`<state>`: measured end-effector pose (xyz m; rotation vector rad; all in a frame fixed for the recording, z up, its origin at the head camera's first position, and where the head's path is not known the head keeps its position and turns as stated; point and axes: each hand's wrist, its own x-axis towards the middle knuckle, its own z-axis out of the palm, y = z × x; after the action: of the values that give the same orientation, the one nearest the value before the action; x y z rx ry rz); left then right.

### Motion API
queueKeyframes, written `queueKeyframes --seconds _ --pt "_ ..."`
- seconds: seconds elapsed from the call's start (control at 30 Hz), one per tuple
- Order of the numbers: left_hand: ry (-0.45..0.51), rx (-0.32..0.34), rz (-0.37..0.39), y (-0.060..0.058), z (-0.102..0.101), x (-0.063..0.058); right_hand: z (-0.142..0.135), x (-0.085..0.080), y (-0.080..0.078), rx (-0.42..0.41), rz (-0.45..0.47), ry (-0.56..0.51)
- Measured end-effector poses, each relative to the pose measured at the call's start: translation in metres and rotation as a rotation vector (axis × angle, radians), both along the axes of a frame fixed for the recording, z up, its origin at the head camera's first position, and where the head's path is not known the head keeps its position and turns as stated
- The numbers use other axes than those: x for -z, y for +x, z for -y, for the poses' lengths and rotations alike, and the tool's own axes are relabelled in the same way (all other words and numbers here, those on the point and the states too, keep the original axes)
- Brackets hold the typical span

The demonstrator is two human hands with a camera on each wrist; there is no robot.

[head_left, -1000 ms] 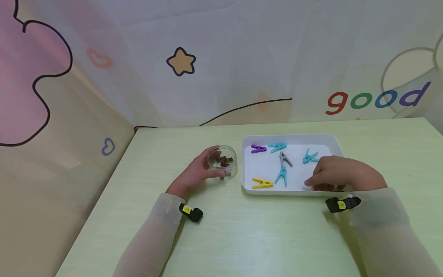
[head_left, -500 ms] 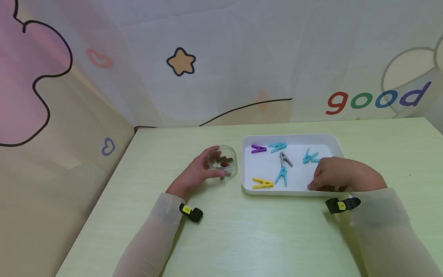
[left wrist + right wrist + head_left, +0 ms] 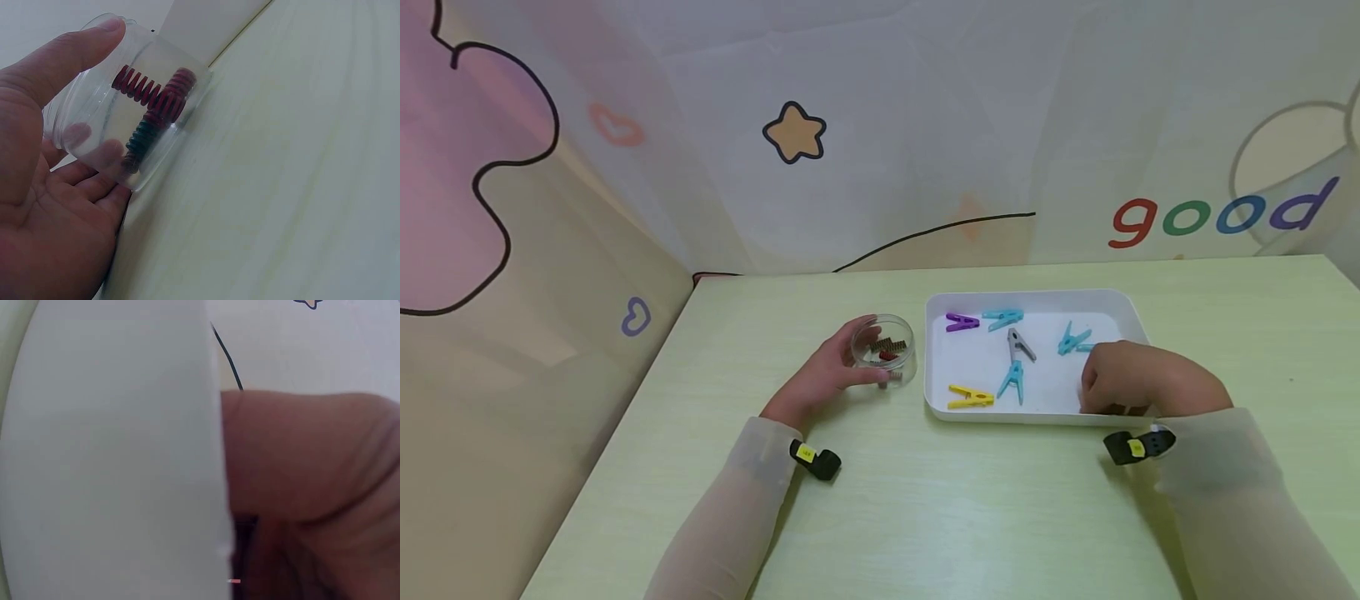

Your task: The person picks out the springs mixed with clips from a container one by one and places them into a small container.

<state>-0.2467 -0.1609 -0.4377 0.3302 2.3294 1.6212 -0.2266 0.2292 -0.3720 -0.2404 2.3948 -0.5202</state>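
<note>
My left hand [image 3: 823, 371] grips a clear glass jar [image 3: 907, 363] standing on the table, thumb on the near side and fingers round the far side. Several coil springs [image 3: 165, 106], red, green and brown, lie inside it. Reaching into the right end of a white tray [image 3: 985, 417], my right hand [image 3: 1131, 377] has its fingers bent downward. The tray wall [image 3: 112, 450] hides the fingertips in the right wrist view, so whatever they hold is not visible. Beside that hand lie blue clothespins [image 3: 1073, 337], one partly covered by it.
Elsewhere in the tray are a purple clothespin [image 3: 962, 322], a yellow clothespin [image 3: 972, 397], a grey clothespin [image 3: 1017, 342] and more blue ones. A printed cloth [image 3: 925, 150] hangs behind the pale green table [image 3: 970, 517].
My right hand has drawn its fingers slightly to the right inside the tray, and its thumb and fingertips show less now. The left hand and jar have stayed put.
</note>
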Motion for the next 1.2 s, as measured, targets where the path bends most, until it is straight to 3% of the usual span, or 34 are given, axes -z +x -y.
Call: queueKeyframes --seconds 0.7,1.03,1.2 --pt "0.012 0.004 0.013 -0.002 0.001 0.002 0.005 -0.005 -0.001 -0.08 -0.054 0.019" --pt "0.018 0.006 0.006 -0.001 0.0 0.002 0.011 -0.008 -0.005 -0.126 -0.224 -0.063" --pt "0.017 0.005 0.006 -0.001 0.0 0.002 0.014 -0.009 -0.004 -0.111 -0.286 -0.079"
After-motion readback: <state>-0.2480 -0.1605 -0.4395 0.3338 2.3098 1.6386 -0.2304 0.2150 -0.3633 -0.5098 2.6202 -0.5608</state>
